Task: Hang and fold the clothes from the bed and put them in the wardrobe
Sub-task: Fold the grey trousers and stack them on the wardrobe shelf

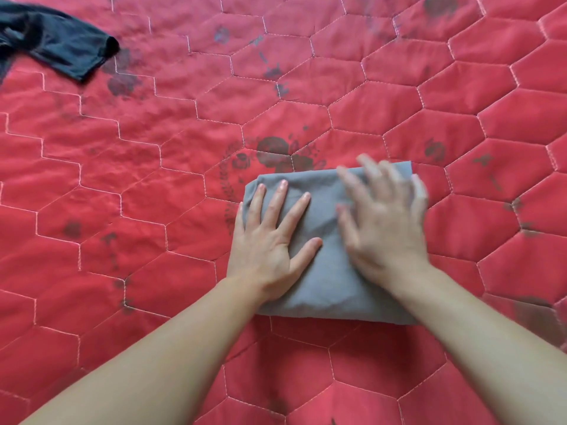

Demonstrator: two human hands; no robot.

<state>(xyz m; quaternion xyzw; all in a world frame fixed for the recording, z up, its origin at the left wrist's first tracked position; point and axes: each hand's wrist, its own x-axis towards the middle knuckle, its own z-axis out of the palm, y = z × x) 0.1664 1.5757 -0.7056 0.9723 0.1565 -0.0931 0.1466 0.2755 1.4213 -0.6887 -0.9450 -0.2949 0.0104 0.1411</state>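
- Folding step near done: grey garment (pixel 322 240) lying as a compact rectangle on the red bed (pixel 138 194), close in.
- Left hand (pixel 270 240) flat, fingers spread, pressing it; right hand (pixel 383 222) blurred, fingers straight, on top.
- Next, likely: lift bundle, carry to wardrobe.
- Far left: dark garment (pixel 52 41) unfolded.

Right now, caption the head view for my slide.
Both hands, left and right, flatten a folded grey garment on a red quilt.

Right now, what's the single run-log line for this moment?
stage: folding | left hand: flat on folded grey cloth garment | right hand: flat on it, blurred | black garment: unfolded on red quilted bedspread
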